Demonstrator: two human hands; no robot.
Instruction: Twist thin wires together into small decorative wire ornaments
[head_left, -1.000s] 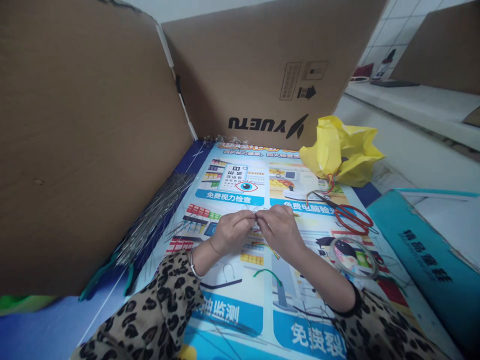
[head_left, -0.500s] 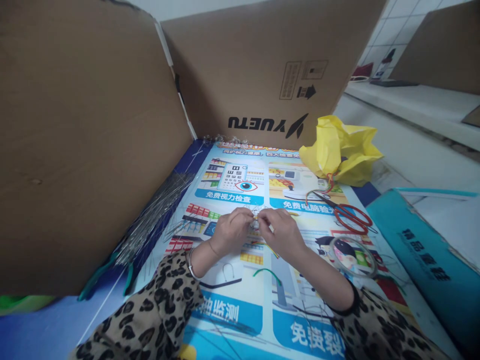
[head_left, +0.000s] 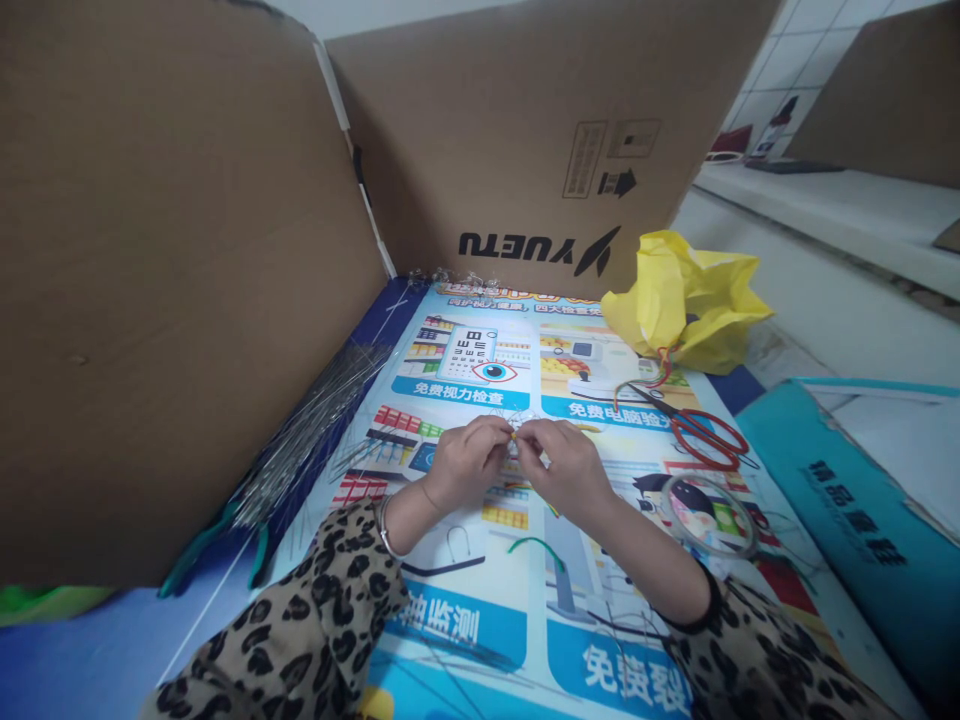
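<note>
Over the middle of the printed poster, my left hand and my right hand meet fingertip to fingertip. Both are closed in a pinch on a small yellow strand. Fine clear or silvery wire shows just beyond the fingertips, too thin to make out well. Beneath my right hand, a short end of coloured strand peeks out. Nearer to me, a curved green strand lies on the poster.
Red-handled scissors and a clear tape roll lie to the right, near crumpled yellow paper. A bundle of thin wires and green-handled pliers are at left. Cardboard panels stand behind; a teal box is at right.
My hands keep nearly the same place and pinch. The coloured strand below my right hand shows less than before. The whole view has shifted slightly.
</note>
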